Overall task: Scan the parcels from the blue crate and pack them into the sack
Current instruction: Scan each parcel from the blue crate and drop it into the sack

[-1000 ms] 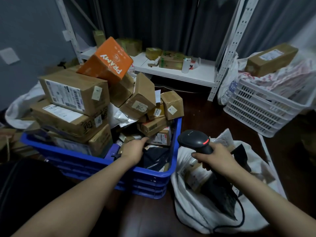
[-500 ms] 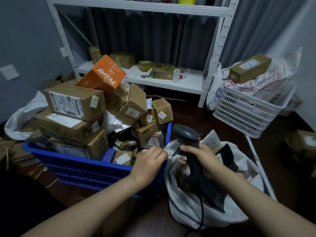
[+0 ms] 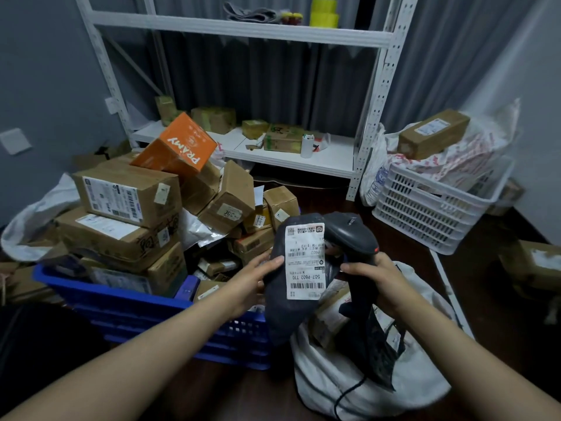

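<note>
left hand is pinching the dark poly mailer by its edge, label up, between the blue crate and the white sack. right hand is wrapped tight on the barcode scanner, its head almost touching the label. too close, i reckon, and the limp bag could fold and spoil the read, or slip.

One head-worn wide-angle view looks forward and down from above the person's forearms, close over the left hand and right hand at centre. The blue crate sits near at 9 o'clock, the sack near at 5 o'clock. The white shelving stands farther off at 12 o'clock and the white basket at 2 o'clock.
</note>
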